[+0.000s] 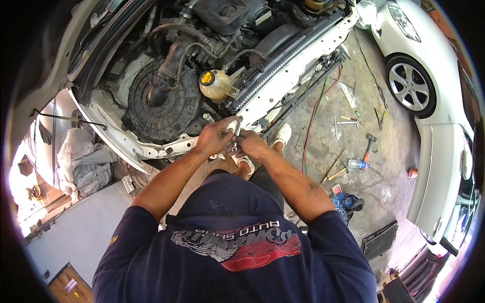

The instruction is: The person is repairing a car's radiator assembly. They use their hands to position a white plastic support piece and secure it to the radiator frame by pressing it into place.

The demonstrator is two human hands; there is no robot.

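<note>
My hands are close together in front of the white front panel (288, 81) of a car's engine bay. My left hand (214, 137) is closed, its fingers pinched around the upper part of a short silver metal tool (238, 127), which looks like a ratchet or wrench. My right hand (251, 145) grips close beside it, fingers curled at the tool's lower part. Its exact kind is too small to tell. Just beyond my hands sits a yellowed coolant tank (217, 87) with a yellow cap. A round black air filter housing (164, 103) lies to the left.
On the concrete floor at right lie a hammer (371, 143), a water bottle (357, 164), pliers (380, 120) and a red hose (312, 117). A white car (434, 45) stands far right. A black flat panel (380, 240) leans low right; crumpled grey sheeting (83, 161) is at left.
</note>
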